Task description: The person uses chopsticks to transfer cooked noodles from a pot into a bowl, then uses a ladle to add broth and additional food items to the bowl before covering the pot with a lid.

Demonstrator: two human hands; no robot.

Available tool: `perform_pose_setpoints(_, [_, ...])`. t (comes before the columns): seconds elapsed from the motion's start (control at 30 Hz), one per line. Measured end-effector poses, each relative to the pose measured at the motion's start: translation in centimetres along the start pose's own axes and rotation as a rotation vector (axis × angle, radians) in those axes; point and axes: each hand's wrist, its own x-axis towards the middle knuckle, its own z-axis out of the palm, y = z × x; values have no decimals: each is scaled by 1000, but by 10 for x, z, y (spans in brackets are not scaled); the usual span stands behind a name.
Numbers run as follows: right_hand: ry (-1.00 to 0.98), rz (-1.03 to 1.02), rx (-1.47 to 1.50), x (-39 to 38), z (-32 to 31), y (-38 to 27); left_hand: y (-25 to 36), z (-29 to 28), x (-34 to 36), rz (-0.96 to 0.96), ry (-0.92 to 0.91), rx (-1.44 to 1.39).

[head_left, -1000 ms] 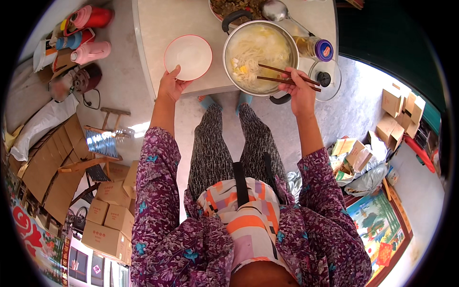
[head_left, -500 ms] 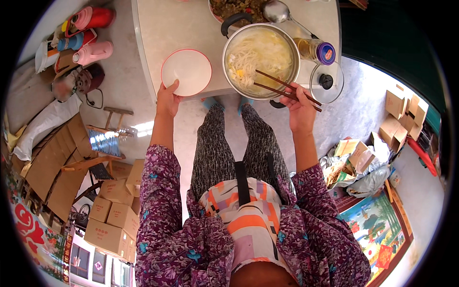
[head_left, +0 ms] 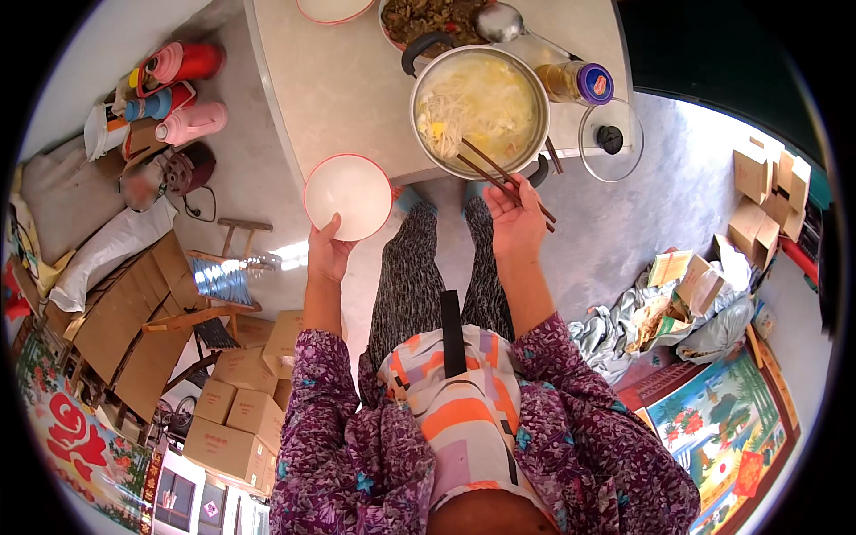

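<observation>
Head view: the left hand [head_left: 328, 252] grips an empty white bowl [head_left: 348, 196] with a pink rim by its near edge, fingers closed on the rim, and holds it out level beside the table's near edge, just left of the pot. Held there, off the tabletop and close to the pot, the bowl sits within easy reach of the chopsticks. The right hand [head_left: 515, 218] is closed around a pair of dark chopsticks [head_left: 499, 178], whose tips dip into the noodles at the near side of the steel pot [head_left: 481, 111]. The pot stands on the table [head_left: 339, 80] at its near edge, full of pale noodles in broth with yellow pieces. Its glass lid [head_left: 611, 141] lies just to the right, overhanging the table's right near corner, set aside so the pot is open. A bottle with a blue cap [head_left: 580, 82] lies touching the pot's right side, and a ladle [head_left: 499, 22] rests beyond the pot, by a dish of dark food at the far edge.
</observation>
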Motion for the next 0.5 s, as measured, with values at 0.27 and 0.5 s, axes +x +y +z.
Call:
perform_pose_setpoints(0.27, [146, 137, 233, 3, -7, 25, 3, -6, -10, 35, -72, 4])
perform_pose_setpoints(0.5, [118, 173, 381, 10, -7, 29, 10, -4, -19, 34, -115, 29])
